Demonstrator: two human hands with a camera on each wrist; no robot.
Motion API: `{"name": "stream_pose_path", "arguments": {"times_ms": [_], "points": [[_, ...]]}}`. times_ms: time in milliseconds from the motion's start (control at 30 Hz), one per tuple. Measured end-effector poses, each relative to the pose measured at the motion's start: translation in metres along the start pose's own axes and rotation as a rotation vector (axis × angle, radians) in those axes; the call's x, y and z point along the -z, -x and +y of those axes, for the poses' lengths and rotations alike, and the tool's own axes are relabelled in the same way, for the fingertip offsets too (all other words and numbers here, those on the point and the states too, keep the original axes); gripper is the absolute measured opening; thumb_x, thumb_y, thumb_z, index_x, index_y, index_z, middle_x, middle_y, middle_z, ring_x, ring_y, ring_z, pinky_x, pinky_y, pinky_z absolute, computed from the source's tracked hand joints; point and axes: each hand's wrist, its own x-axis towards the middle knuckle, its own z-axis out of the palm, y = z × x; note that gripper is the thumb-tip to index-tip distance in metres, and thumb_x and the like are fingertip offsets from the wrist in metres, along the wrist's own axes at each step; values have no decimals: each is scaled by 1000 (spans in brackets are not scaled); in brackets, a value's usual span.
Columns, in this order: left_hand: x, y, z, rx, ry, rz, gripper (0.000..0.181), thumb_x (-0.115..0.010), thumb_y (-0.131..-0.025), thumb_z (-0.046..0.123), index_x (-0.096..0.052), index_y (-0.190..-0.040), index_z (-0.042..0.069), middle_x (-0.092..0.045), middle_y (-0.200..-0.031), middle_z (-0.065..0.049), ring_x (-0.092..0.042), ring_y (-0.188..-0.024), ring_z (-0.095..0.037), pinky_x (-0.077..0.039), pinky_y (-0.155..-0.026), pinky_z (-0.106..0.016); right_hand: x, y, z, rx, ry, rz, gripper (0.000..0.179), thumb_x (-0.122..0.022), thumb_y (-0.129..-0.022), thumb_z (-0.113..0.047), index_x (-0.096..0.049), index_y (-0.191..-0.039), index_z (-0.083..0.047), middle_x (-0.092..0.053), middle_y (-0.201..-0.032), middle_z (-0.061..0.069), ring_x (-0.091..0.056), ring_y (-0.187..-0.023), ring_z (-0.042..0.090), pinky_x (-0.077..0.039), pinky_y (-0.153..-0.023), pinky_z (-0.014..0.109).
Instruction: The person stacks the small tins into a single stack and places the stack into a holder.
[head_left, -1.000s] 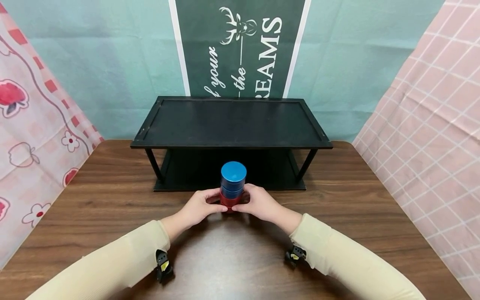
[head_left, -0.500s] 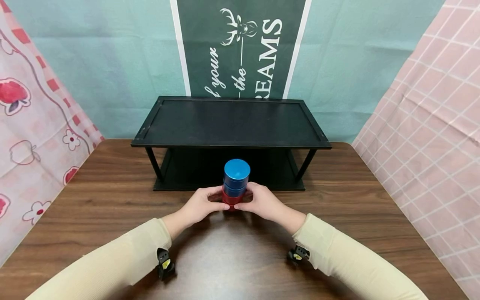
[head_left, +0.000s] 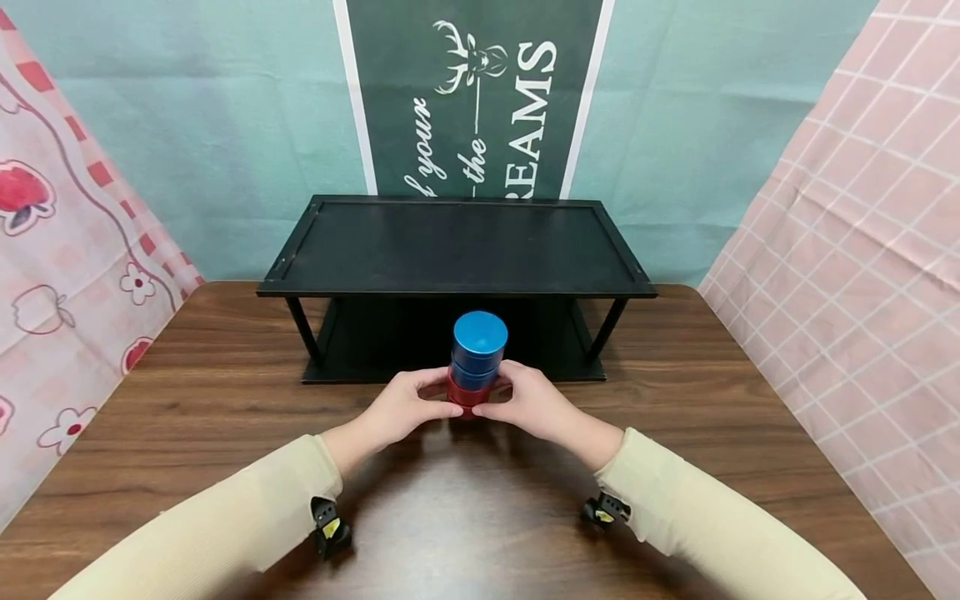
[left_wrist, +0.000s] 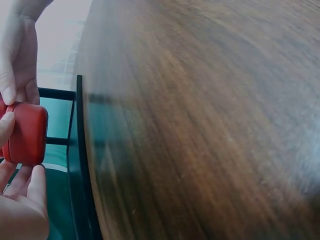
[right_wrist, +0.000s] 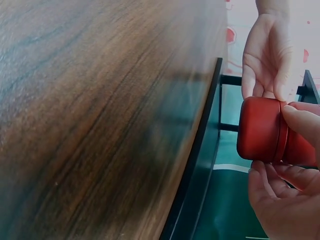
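Note:
A blue cylindrical canister (head_left: pixel 480 343) with a flat shiny lid stands on top of a red cylindrical canister (head_left: pixel 470 393), both upright but leaning slightly right in the head view. My left hand (head_left: pixel 408 407) grips the red canister from the left, thumb across its front. From the right, my right hand (head_left: pixel 536 406) holds the same canister, the two thumb tips almost meeting. In the right wrist view the red canister (right_wrist: pixel 259 130) shows a rounded bottom edge and a seam, raised over the tabletop. Its far side is hidden in the head view.
Just behind the canisters stands a black two-tier shelf (head_left: pixel 457 246), its lower board (head_left: pixel 375 350) close to my fingertips. The brown wooden table (head_left: pixel 187 417) spreads to both sides. Cloth hangings surround it: teal behind (head_left: pixel 247 125), pink-patterned left (head_left: pixel 67 275), pink grid right (head_left: pixel 847 275).
Both hands have carried the two stacked canisters slightly upward and to the right in the head view. Their hold on the red canister looks the same.

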Motion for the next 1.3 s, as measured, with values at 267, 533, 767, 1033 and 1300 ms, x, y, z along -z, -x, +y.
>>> {"name": "stream_pose_path", "arguments": {"times_ms": [267, 533, 767, 1033, 1300], "points": [[2, -3, 8, -11, -18, -1, 54, -73, -82, 17, -54, -130, 4, -57, -126, -12, -53, -117, -26, -42, -97, -44, 6, 2, -6, 3, -15, 28, 44, -75, -80, -18, -58, -119, -6, -63, -111, 7, -61, -100, 21, -51, -84, 38], [5, -6, 21, -27, 7, 12, 53, -73, -81, 13, -54, -129, 2, -59, -122, -14, -58, -110, -26, -48, -90, -37, 13, 2, -12, 5, -77, 65, 44, -75, -80, -17, -58, -118, -5, -63, -110, 7, -61, -97, 19, -52, -83, 38], [7, -9, 34, -25, -15, 19, 54, -74, -81, 17, -55, -129, 5, -61, -122, -10, -58, -110, -22, -49, -89, -35, 23, 1, -19, 4, -39, 85, 45, -76, -80, -21, -58, -118, -5, -64, -109, 5, -61, -95, 18, -52, -81, 33], [13, -16, 51, -52, -23, 37, 53, -75, -80, 17, -57, -128, 7, -61, -121, -8, -59, -109, -19, -49, -88, -34, 38, -3, -30, -9, -31, 120, 46, -75, -80, -21, -58, -120, -7, -63, -111, 4, -60, -96, 17, -52, -82, 32], [18, -20, 67, -49, -21, 34, 51, -74, -80, 16, -57, -128, 9, -61, -121, -6, -59, -108, -17, -50, -87, -33, 50, -4, -41, -4, -37, 132, 46, -74, -81, -23, -58, -121, -8, -64, -112, 4, -60, -97, 17, -52, -83, 34]]}}
